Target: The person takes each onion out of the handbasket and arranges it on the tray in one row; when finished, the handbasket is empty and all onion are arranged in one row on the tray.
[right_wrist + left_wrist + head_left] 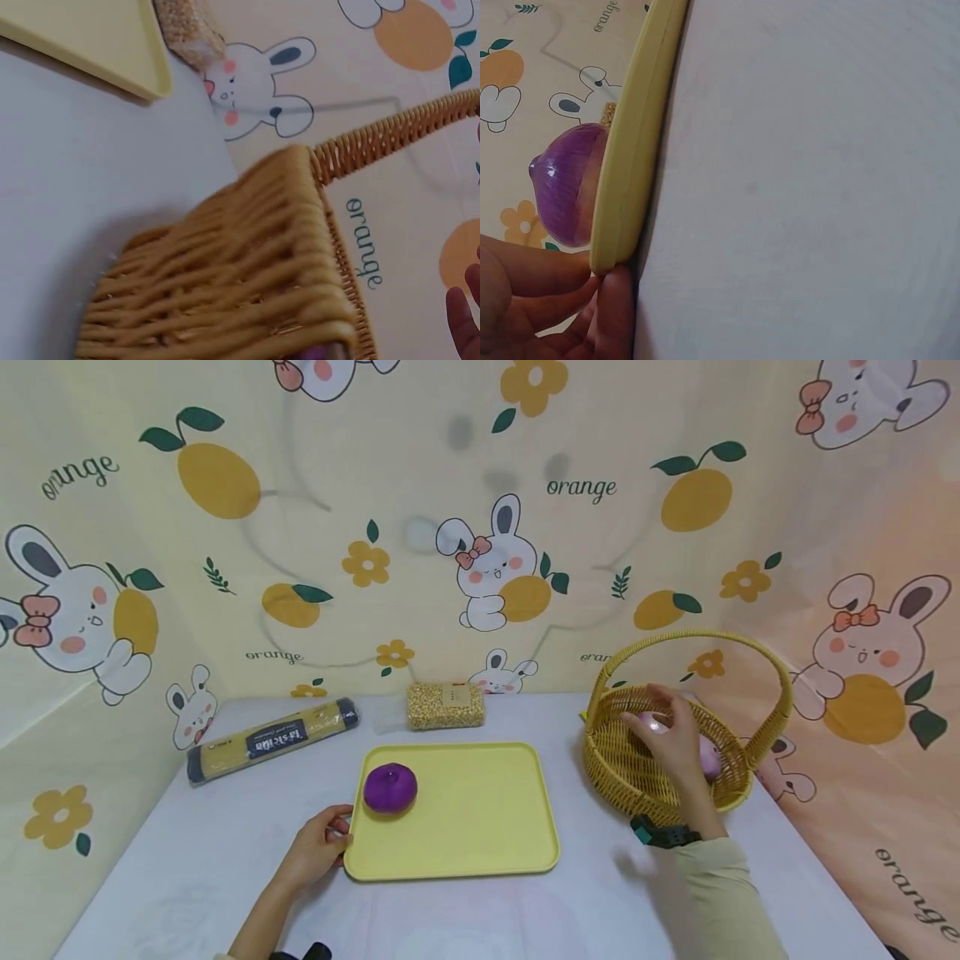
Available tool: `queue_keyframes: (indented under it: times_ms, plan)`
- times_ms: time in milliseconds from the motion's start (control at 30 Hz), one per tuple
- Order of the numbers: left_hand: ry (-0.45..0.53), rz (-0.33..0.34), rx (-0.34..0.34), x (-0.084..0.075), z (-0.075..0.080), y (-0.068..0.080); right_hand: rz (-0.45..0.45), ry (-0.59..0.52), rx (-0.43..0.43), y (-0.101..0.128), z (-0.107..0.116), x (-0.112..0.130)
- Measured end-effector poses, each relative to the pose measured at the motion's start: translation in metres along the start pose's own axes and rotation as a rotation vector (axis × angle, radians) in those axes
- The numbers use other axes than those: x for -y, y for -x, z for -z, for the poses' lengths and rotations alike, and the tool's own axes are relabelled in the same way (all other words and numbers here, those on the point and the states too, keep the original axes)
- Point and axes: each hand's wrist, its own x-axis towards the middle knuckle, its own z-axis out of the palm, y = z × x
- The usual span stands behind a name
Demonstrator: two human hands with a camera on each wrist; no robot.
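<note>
My left hand (318, 847) pinches the left rim of a yellow tray (472, 814), thumb above and fingers beneath in the left wrist view. On the tray's left side sits a glossy purple onion (390, 788), its pointed tip facing up. Over the wicker basket (622, 777) at the right is my right hand (675, 739), thumb and fingers spread apart. Behind and beside this hand, shiny pinkish-purple round things (709, 758) lie in the basket, partly hidden by it. The right wrist view catches only fingertips (461, 322) at its right edge, past the basket wall.
A long pack of spaghetti (273, 741) lies at the back left. Beside it, behind the tray, is a clear bag of yellowish grains (446, 706). The basket's tall arched handle (693, 635) rises behind my right hand. A printed cloth backdrop borders the white table (187, 868).
</note>
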Motion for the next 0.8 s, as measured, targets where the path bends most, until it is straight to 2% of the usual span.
queue_keyframes:
  times_ms: [200,500,800]
  plan:
    - [0.001,0.008,0.002,0.000,0.001,0.000,-0.043,0.010,-0.039,-0.019,0.003,-0.036]
    - [-0.008,0.011,-0.005,0.000,0.001,-0.001,0.031,0.053,-0.081,-0.034,0.011,-0.045]
    - [0.003,0.020,-0.004,0.000,0.001,0.001,-0.055,0.086,-0.079,-0.041,0.016,-0.055]
